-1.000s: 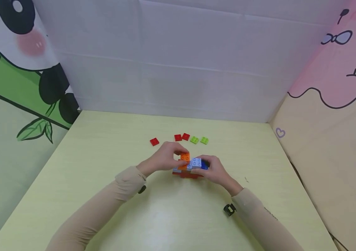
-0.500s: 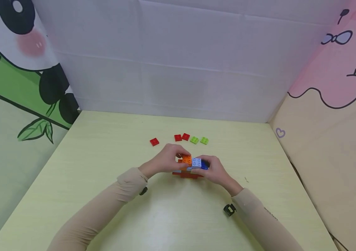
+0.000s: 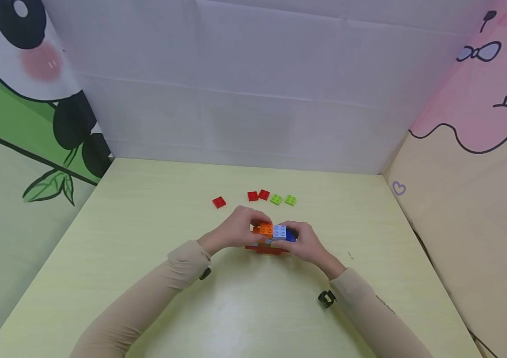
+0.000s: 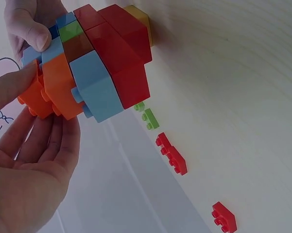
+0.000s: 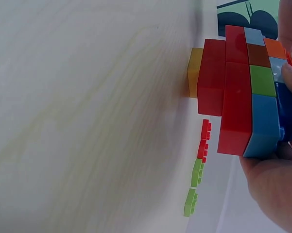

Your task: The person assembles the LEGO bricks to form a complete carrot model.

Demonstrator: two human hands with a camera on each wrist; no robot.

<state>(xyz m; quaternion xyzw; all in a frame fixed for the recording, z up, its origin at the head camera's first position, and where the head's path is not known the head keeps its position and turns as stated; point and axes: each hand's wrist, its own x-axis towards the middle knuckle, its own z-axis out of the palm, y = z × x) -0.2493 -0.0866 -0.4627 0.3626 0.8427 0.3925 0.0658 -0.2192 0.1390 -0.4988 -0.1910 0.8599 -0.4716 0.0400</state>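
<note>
A stepped structure of toy building bricks (image 3: 267, 250) stands mid-table between my hands. Its lower layers are a yellow brick (image 5: 194, 73) and red bricks (image 4: 111, 51), with light blue, brown, green, orange and dark blue bricks above. My left hand (image 3: 237, 229) pinches an orange brick (image 3: 266, 229) on top between thumb and fingers. That brick sits right beside a light blue brick (image 3: 279, 231); whether it is fully pressed down I cannot tell. My right hand (image 3: 306, 243) grips the structure's right side, around the light blue brick and a dark blue brick (image 5: 287, 111).
Behind the structure lie a lone red brick (image 3: 219, 202), a pair of red bricks (image 3: 258, 195) and two lime green bricks (image 3: 283, 199). A white cloth wall (image 3: 244, 124) closes off the table's back edge, with printed panels on both sides.
My left hand has moved slightly right and down, bringing the orange brick against the light blue one on top. The right hand keeps its hold in place.
</note>
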